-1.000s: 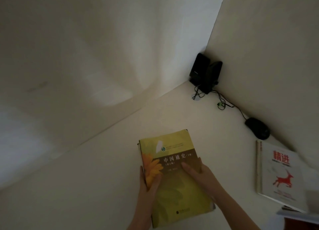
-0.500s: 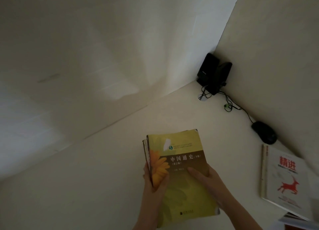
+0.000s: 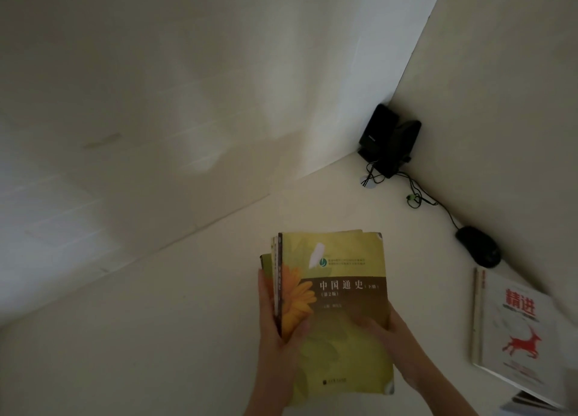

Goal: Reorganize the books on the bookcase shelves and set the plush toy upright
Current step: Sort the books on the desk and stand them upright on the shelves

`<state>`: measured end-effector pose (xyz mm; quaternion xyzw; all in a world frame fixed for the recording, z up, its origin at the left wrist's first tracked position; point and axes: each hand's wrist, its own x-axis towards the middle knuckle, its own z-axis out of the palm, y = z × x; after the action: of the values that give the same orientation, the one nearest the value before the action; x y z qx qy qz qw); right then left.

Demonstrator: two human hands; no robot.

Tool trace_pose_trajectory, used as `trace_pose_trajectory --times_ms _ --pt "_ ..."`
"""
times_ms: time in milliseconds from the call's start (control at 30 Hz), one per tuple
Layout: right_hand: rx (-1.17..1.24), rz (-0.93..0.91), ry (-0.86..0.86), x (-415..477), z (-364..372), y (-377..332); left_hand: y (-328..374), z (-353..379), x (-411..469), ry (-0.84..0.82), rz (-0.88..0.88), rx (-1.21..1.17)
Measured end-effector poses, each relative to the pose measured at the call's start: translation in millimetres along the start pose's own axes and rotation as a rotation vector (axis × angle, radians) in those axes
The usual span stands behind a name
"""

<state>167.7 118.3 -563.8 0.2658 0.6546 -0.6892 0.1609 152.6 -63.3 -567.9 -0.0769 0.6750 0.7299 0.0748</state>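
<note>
Nearest the camera, both hands grip a small stack of books low in the middle of the view. The left hand (image 3: 275,334) grasps the spine side: its fingers (image 3: 265,300) lie up along the stacked edges and the thumb presses on the top cover. The right hand (image 3: 400,347) grasps the opposite long edge, thumb laid across the cover and the other fingers tucked out of sight beneath.

The top book (image 3: 341,259) is yellow-green, with a sunflower at the left and a brown band bearing the title 中国通史. It faces up, with its spine to the left. Under it, the lower books (image 3: 266,261) fan out a little past its spine. How many there are is hard to tell. Whether the stack rests on the tabletop (image 3: 156,322) or is held just above it cannot be told.

To the right, well apart from the stack, a white book (image 3: 519,334) with red characters and a red deer lies flat on the tabletop. Below it, at the frame's corner, more books (image 3: 531,400) show only as a blur.

Farther back, beside the right wall, sits a black mouse (image 3: 478,247). Its cable (image 3: 438,204) runs along the wall to a tangle of wires beneath two black speakers (image 3: 387,140) standing together in the corner.
</note>
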Motion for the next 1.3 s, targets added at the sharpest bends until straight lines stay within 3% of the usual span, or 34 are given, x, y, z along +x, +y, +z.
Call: trace_pose_trajectory --times_ms 100,233,433,667,1000,1300 --pt "0.031 -0.08 -0.119 -7 -1 -13 12 -8 5 -0.046 0.065 0.038" --pt "0.002 -0.259 -0.154 -23 4 -34 38 -18 5 -0.093 0.133 0.093" --pt "-0.065 -0.563 -0.181 -59 31 -92 109 -41 -6 0.03 0.393 0.224" --pt "-0.18 -0.961 -0.26 -129 87 -184 221 -86 -52 0.158 0.738 0.135" --pt "-0.187 -1.548 -0.612 -236 197 -284 358 -192 -154 0.259 1.183 0.209" --pt "-0.184 -1.816 -0.885 -319 296 -346 431 -274 -236 0.5 1.386 0.257"
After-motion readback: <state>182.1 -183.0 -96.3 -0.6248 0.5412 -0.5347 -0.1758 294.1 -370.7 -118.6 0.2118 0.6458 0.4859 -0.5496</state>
